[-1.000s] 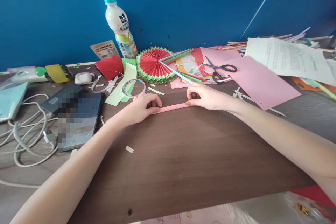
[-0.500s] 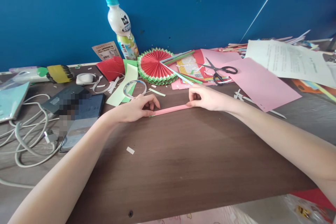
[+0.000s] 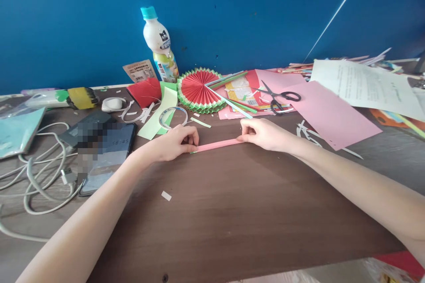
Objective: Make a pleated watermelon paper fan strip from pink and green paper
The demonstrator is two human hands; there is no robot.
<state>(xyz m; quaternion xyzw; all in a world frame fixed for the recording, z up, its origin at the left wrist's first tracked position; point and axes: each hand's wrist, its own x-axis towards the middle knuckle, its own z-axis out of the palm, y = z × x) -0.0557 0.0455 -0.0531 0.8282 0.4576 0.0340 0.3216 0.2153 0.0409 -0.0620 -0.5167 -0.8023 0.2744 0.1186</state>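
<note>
A narrow pink folded paper strip (image 3: 217, 145) stretches between my two hands, low over the dark wooden table (image 3: 212, 212). Its left end, which shows a bit of green, is pinched by the thumb and fingers of my left hand (image 3: 179, 142). At the other end my right hand (image 3: 262, 135) closes its thumb and fingertips on the same strip. Behind it stands a round pleated paper fan (image 3: 202, 93), red with green edges. A roll of tape (image 3: 173, 118) lies just beyond my left hand, on pale green paper (image 3: 156, 117).
Black-handled scissors (image 3: 277, 97) rest on pink paper (image 3: 335, 117) at the back right. A bottle (image 3: 161, 48) leans by the blue wall. To the left are a phone (image 3: 113, 150), white cables (image 3: 29, 177) and a red paper piece (image 3: 145, 91). One white scrap (image 3: 166, 196) lies in front.
The view has tilted up slightly, so everything appears a little lower. My left hand's fingers have curled in closer on the strip's end; both hands keep hold of it.
</note>
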